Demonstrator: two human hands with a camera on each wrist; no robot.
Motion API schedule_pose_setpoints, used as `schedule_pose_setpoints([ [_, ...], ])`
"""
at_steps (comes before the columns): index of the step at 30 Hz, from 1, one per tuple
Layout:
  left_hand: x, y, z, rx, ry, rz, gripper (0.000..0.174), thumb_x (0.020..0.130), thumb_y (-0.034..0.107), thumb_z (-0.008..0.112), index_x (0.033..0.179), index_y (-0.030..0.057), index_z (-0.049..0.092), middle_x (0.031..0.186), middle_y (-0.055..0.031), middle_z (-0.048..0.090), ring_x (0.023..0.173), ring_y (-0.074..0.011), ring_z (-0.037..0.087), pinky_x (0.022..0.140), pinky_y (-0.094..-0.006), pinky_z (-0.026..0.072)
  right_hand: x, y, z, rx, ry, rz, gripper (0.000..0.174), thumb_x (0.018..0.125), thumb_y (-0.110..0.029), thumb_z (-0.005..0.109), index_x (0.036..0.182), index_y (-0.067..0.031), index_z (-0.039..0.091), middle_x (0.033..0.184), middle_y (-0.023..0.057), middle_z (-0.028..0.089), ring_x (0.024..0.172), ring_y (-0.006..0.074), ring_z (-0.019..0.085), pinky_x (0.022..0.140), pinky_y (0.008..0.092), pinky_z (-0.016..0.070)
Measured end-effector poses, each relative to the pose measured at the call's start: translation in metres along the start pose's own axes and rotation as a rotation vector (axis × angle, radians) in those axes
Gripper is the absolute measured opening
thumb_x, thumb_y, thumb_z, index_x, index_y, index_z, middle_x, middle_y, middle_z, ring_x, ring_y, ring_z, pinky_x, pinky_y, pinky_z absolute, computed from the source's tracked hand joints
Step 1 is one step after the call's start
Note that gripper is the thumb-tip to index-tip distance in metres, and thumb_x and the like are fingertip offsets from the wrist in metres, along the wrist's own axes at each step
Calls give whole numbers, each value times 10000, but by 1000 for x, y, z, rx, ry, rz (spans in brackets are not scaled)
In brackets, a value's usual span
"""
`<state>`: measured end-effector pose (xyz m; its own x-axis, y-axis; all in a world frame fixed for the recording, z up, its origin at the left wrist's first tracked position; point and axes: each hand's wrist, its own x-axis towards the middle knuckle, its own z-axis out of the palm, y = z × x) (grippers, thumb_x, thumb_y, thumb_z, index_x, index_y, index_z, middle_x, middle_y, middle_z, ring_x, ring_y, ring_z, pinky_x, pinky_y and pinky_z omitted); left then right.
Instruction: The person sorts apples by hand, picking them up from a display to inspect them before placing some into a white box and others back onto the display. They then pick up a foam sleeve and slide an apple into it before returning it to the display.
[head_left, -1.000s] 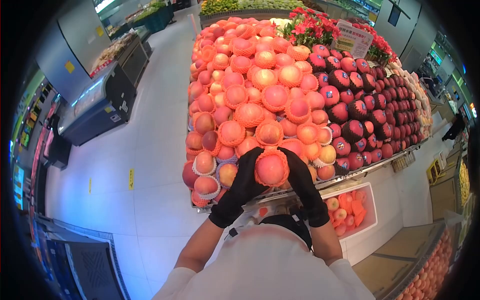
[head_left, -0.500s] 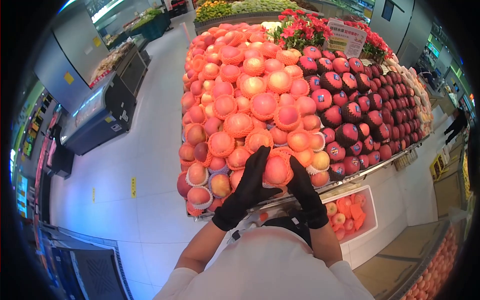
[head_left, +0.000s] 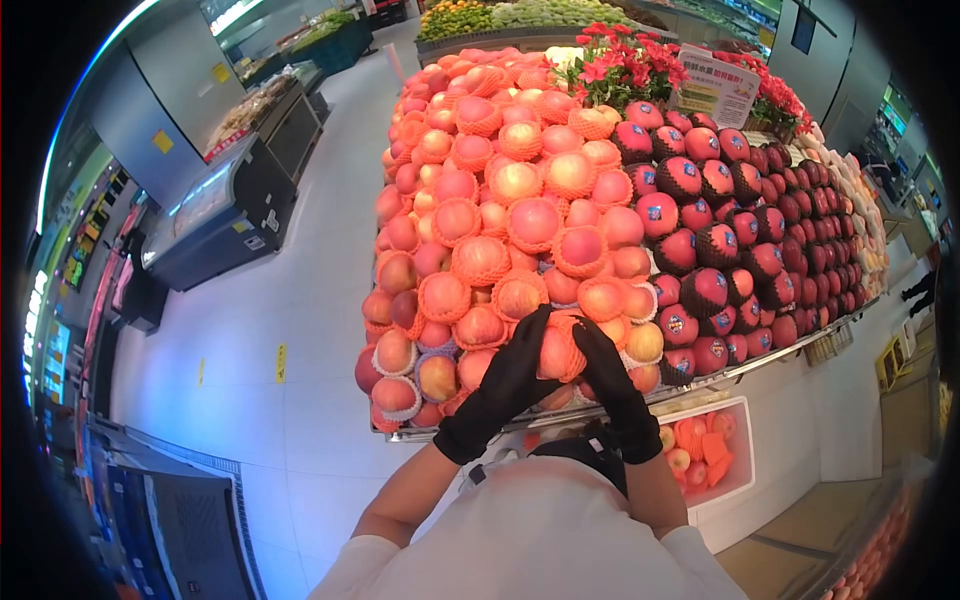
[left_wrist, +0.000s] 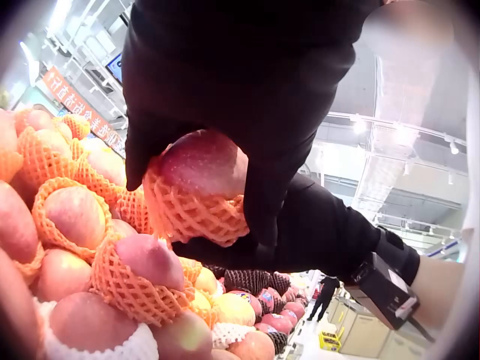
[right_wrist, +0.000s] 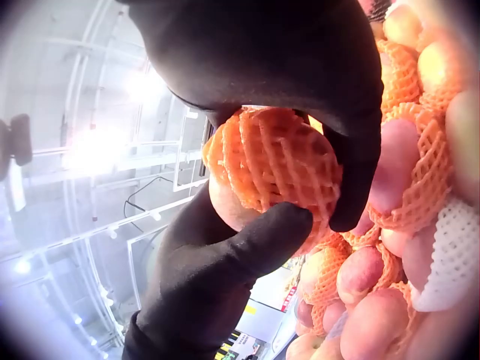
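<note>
Both my hands wear black gloves and hold one apple (head_left: 560, 352) in an orange foam net, low over the front edge of the heap. My left hand (head_left: 512, 372) grips it from the left and my right hand (head_left: 607, 378) from the right. In the left wrist view, the left fingers and thumb curl round the apple (left_wrist: 204, 166), its bare red skin showing above the net. The right wrist view shows the net (right_wrist: 274, 161) stretched over most of the fruit, the left thumb (right_wrist: 281, 229) pressing on it and the right fingers bent round its far side.
Netted apples (head_left: 480, 260) are heaped in front of me. Darker red fruit (head_left: 700, 210) with labels and black nets fills the right side. A white foam box (head_left: 742, 440) with apples and loose orange nets stands below the display's right front. Red flowers (head_left: 630, 65) and a sign (head_left: 715, 85) stand behind.
The apple has been tipped and brought slightly to the right, its net covering more of the side facing up. My left hand spread its thumb half a second ago and now closes round the apple again.
</note>
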<state>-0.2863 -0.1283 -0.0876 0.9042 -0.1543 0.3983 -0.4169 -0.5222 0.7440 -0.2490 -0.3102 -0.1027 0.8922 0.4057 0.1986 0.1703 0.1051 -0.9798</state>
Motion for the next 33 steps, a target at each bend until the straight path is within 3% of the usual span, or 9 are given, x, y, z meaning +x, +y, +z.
schedule_pose_setpoints([
  [3, 8, 4, 4, -33, -26, -33, 920, 643, 135, 874, 1426, -5, 411, 1358, -228, 491, 1273, -397, 484, 1057, -429, 422, 3, -31, -4, 205, -47, 156, 370, 1044, -223, 505, 1341, -3, 495, 1306, 100, 540, 1237, 168, 509, 1024, 310, 439],
  [6, 9, -13, 13, 68, 13, 54, 879, 637, 138, 882, 1388, 0, 446, 1338, -218, 503, 1255, -390, 497, 1051, -431, 423, 6, -9, -16, 397, -43, 268, 386, 1053, -220, 486, 1374, -6, 462, 1338, 93, 518, 1263, 166, 493, 1062, 306, 416],
  [10, 16, -16, 25, 131, 127, 171, 851, 653, 136, 871, 1385, 18, 453, 1325, -194, 518, 1241, -362, 516, 1050, -432, 423, 4, 17, -37, 452, -126, 270, 463, 1080, -200, 398, 1502, -27, 317, 1504, 100, 385, 1390, 192, 386, 1170, 310, 308],
  [13, 24, -4, 28, -65, 21, 44, 760, 689, 84, 812, 1360, 17, 463, 1323, -199, 519, 1251, -353, 500, 1041, -435, 426, 12, 39, -57, 700, -243, 266, 464, 1086, -170, 367, 1521, -25, 294, 1523, 107, 375, 1401, 190, 379, 1188, 304, 292],
  [19, 44, 22, 36, -60, 56, 24, 736, 732, 116, 810, 1371, 25, 456, 1308, -190, 526, 1234, -354, 505, 1041, -434, 413, 17, 40, -77, 518, -189, 186, 413, 1085, -250, 404, 1430, -24, 427, 1372, 97, 514, 1270, 189, 510, 1078, 324, 426],
  [25, 42, 7, 38, 122, 73, -64, 848, 664, 105, 838, 1404, 30, 432, 1315, -177, 528, 1251, -342, 514, 1057, -425, 417, 47, 63, -98, 307, -95, 379, 338, 1021, -224, 543, 1286, -15, 563, 1088, 79, 640, 982, 179, 639, 872, 330, 522],
  [26, 40, 5, 35, 86, 88, -73, 895, 642, 135, 853, 1413, 23, 414, 1338, -191, 501, 1264, -371, 482, 1057, -452, 406, 49, 69, -101, 228, -62, 385, 353, 979, -196, 604, 1276, -8, 566, 1072, 89, 655, 932, 185, 653, 825, 319, 532],
  [29, 39, 20, 31, 178, 71, -209, 866, 648, 89, 838, 1405, 25, 423, 1315, -176, 517, 1250, -341, 514, 1049, -433, 425, 47, 90, -107, 40, 17, 201, 345, 949, -161, 639, 1254, -12, 579, 1081, 95, 660, 909, 191, 653, 798, 311, 531],
  [33, 31, -1, 20, 220, 137, -170, 893, 622, 84, 829, 1409, 26, 411, 1337, -192, 500, 1270, -377, 484, 1078, -447, 397, 45, 71, -102, -92, 84, 130, 362, 916, -133, 677, 1245, -23, 572, 1133, 117, 641, 934, 222, 640, 801, 331, 520],
])
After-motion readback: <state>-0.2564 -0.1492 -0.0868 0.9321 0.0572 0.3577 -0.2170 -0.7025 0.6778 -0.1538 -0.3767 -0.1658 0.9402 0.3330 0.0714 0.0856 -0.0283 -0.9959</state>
